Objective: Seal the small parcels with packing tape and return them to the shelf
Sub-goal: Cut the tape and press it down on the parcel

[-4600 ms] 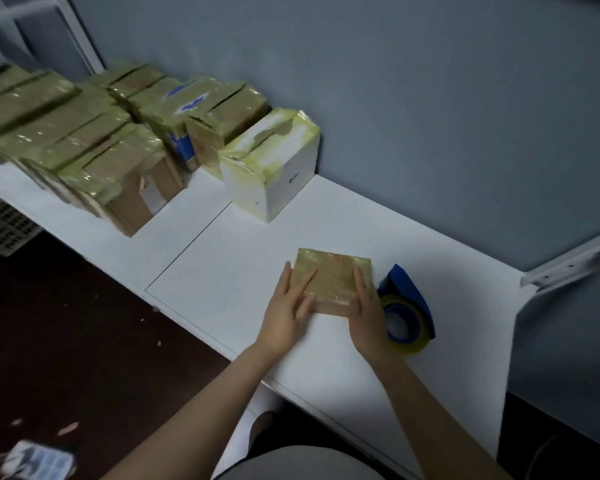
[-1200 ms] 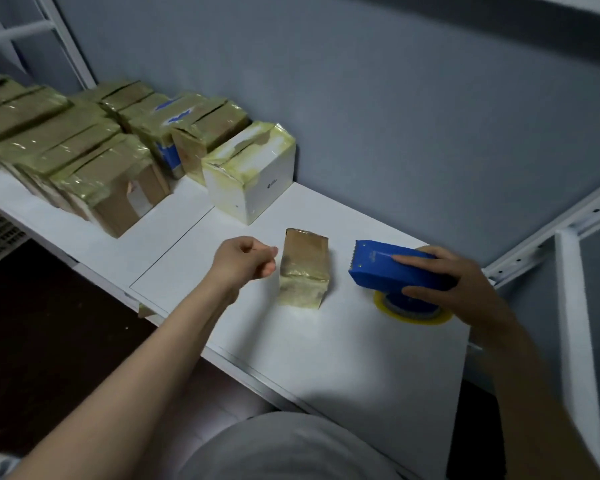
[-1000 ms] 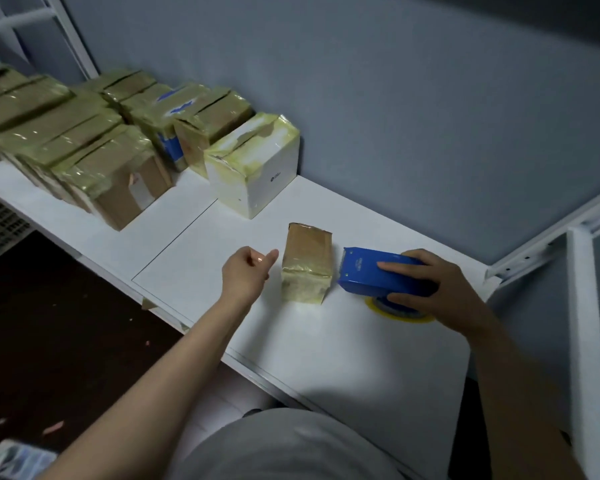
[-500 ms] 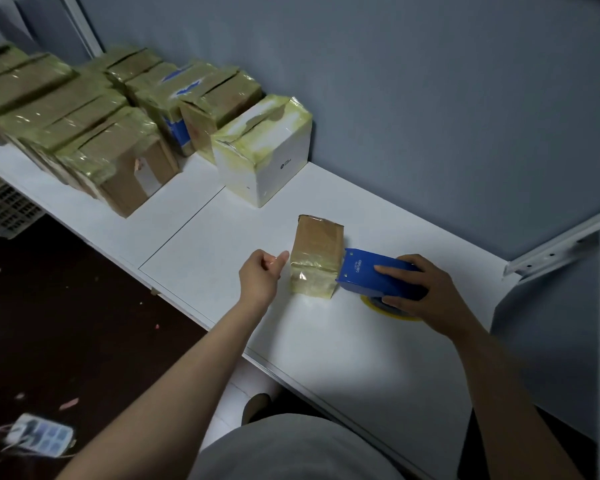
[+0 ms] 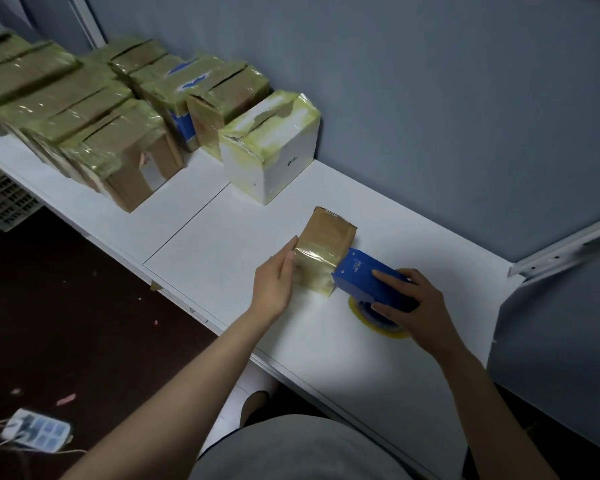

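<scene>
— What has shifted?
— The tape dispenser (image 5: pixel 364 278) is now touching the small parcel (image 5: pixel 321 244) at its right edge, with the right grip (image 5: pixel 416 306) clasping it.
— And the left grip (image 5: pixel 274 282)?
— Fingers straight, it is pressing the parcel's left side on the table (image 5: pixel 343 341).

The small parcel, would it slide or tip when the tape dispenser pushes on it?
Probably slides: the parcel is wrapped in glossy tape on a smooth shelf, likely why the left hand braces it against the tape dispenser. Tipping seems unlikely; it looks longer than tall. It seems stiff, with crisp corners.
</scene>
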